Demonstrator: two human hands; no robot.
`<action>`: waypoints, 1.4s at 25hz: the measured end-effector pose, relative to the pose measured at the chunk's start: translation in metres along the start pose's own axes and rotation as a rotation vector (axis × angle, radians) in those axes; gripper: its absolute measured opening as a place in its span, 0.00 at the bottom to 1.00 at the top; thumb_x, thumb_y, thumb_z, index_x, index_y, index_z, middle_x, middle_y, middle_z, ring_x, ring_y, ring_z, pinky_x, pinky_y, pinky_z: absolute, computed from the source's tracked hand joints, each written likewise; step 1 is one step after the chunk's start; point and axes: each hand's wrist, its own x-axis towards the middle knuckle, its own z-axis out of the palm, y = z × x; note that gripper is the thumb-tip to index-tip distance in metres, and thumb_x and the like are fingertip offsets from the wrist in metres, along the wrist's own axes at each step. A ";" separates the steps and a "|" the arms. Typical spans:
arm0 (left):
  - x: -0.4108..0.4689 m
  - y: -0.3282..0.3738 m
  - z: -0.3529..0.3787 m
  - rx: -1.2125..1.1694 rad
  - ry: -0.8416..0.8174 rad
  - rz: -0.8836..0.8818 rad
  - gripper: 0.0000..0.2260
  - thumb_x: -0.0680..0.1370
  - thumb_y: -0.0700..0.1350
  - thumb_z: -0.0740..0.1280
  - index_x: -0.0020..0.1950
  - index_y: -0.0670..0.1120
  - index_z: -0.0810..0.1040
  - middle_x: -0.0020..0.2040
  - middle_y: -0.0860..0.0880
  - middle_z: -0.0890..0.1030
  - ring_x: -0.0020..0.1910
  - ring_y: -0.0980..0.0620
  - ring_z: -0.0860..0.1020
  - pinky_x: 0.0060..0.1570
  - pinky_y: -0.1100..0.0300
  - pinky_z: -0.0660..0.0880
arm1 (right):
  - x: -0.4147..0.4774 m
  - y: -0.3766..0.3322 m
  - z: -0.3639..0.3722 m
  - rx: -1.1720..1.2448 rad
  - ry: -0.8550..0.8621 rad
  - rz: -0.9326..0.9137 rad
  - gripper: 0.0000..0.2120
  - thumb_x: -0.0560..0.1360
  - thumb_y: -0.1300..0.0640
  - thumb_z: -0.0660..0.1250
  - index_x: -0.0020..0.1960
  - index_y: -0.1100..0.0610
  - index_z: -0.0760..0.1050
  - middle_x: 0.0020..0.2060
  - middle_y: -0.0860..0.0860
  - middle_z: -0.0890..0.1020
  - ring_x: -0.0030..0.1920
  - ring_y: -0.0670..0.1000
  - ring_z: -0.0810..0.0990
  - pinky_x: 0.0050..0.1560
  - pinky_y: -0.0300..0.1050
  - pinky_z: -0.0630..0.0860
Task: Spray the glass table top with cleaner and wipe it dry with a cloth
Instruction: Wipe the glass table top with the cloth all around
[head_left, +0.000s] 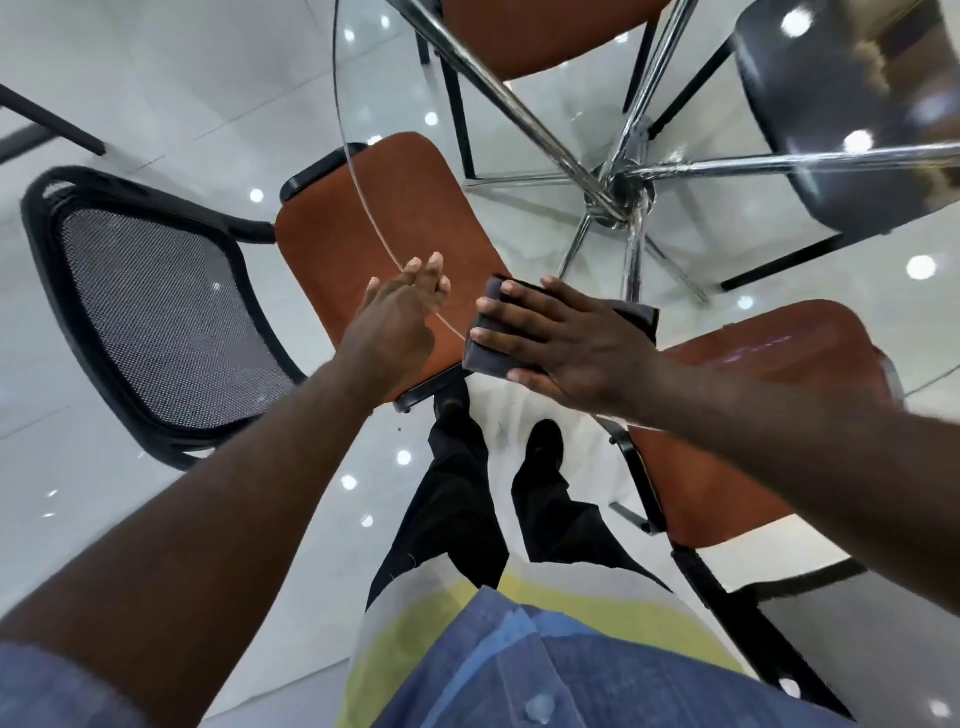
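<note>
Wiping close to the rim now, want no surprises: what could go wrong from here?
1. The right hand presses the cloth flat near the rim of the glass table top; an outward stroke could carry it off the edge.
2. The left hand, fingers straight, is at that rim; it may smudge wiped glass.
3. The orange chair sits tucked under the edge; a step could knock it.

The glass top (727, 249) is round, clear and level (chrome legs (519, 111) and chair seats (363, 244) show straight through it). It fills the view from 12 round to 4 o'clock, and its thin rim arcs from 12 o'clock down to the centre. The cloth (487, 358) is dark grey, folded into a flat pad. It lies on the glass just inside the rim, at the top's 7 o'clock, pressed under the right hand (571, 338).
</note>
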 end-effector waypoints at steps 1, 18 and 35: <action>0.000 0.004 -0.001 -0.001 0.020 -0.018 0.37 0.74 0.28 0.57 0.82 0.48 0.63 0.85 0.55 0.53 0.84 0.54 0.48 0.82 0.42 0.48 | -0.014 0.001 0.000 0.005 -0.004 0.017 0.28 0.89 0.40 0.55 0.87 0.46 0.57 0.87 0.49 0.57 0.87 0.54 0.54 0.84 0.60 0.58; 0.090 0.066 0.040 0.146 0.466 0.000 0.30 0.86 0.56 0.49 0.85 0.44 0.47 0.86 0.47 0.46 0.84 0.49 0.43 0.82 0.44 0.46 | -0.088 0.036 -0.009 -0.009 0.000 0.534 0.30 0.87 0.40 0.58 0.87 0.44 0.57 0.87 0.49 0.56 0.87 0.54 0.54 0.85 0.63 0.55; 0.097 0.067 0.039 0.184 0.439 -0.036 0.31 0.84 0.56 0.51 0.85 0.43 0.51 0.86 0.47 0.49 0.84 0.49 0.45 0.82 0.45 0.45 | -0.025 0.064 -0.015 0.034 0.022 0.576 0.32 0.86 0.38 0.57 0.87 0.45 0.56 0.87 0.51 0.56 0.87 0.56 0.53 0.84 0.63 0.55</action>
